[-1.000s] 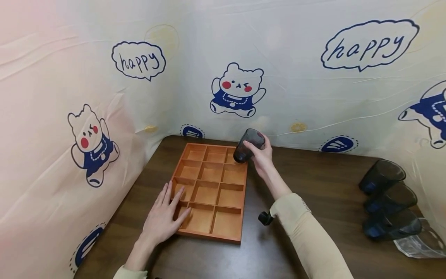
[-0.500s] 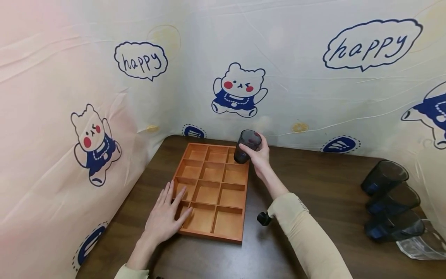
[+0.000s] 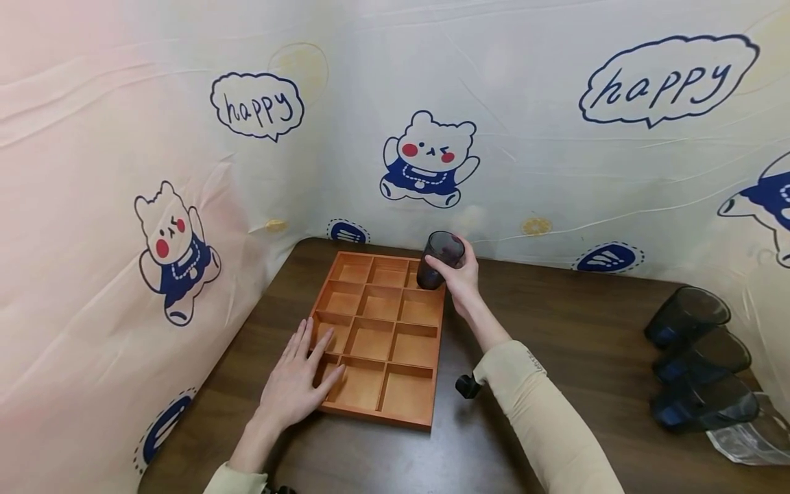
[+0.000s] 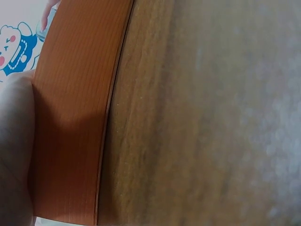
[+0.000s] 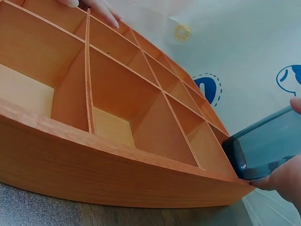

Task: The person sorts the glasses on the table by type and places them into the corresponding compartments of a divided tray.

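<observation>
A wooden tray (image 3: 375, 416) divided into several square compartments lies on the dark table. My right hand (image 3: 461, 278) grips a dark tinted glass tumbler (image 3: 427, 276) by its side, thumb in front. The tumbler leans slightly, its base over the far right compartment. In the right wrist view, the tumbler (image 5: 268, 141) has its bottom edge right at the tray's corner rim. My left hand (image 3: 293, 384) rests on the tray's near left edge, fingers spread over the compartments. The left wrist view shows the tray's outer side wall (image 4: 77, 122) beside that hand.
Three more dark tumblers stand in a row at the right: a far one (image 3: 685, 317), a middle one (image 3: 710, 351) and a near one (image 3: 703, 405). A clear glass vessel (image 3: 749, 439) is beside the near one. A printed cloth (image 3: 524, 171) hangs behind the table.
The tumbler in my right hand has tipped more upright over the far right compartment. My left hand keeps its place on the tray. The whole head view has shifted slightly.
</observation>
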Available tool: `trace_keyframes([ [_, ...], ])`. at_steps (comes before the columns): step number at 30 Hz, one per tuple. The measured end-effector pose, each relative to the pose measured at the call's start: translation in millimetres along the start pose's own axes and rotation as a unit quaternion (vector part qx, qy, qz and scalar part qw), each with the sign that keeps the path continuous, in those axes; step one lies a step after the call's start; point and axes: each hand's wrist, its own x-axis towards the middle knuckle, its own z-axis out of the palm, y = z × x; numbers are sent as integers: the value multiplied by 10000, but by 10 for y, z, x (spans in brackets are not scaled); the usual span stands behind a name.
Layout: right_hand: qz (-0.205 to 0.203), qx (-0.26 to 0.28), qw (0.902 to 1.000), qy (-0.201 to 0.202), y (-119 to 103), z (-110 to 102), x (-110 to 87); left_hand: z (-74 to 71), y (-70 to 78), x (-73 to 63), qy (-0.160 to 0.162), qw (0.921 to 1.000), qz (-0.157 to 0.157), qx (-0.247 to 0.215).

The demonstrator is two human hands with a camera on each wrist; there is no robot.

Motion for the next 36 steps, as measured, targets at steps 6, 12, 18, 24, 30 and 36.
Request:
trace_keyframes([
  [6, 11, -114, 9999, -42, 9, 3, -3, 13, -8, 2, 28, 10000, 12, 9],
  [12, 71, -417, 9991, -86, 76, 9, 3, 19, -13, -2, -12, 10000, 13, 14],
  [18, 86, -457, 9989, -109, 142, 13, 10, 21, -17, 2, -4, 10000, 58, -9],
  [24, 113, -490, 9986, -139, 148, 31, 16, 18, -28, 9, -24, 10000, 31, 29],
  [30, 113, -535, 9984, -147, 120, 46, -3, 18, -24, 17, -33, 10000, 27, 24],
  [36, 163, -558, 9982, -117, 143, 62, 3, 16, -16, 9, -34, 10000, 5, 23],
])
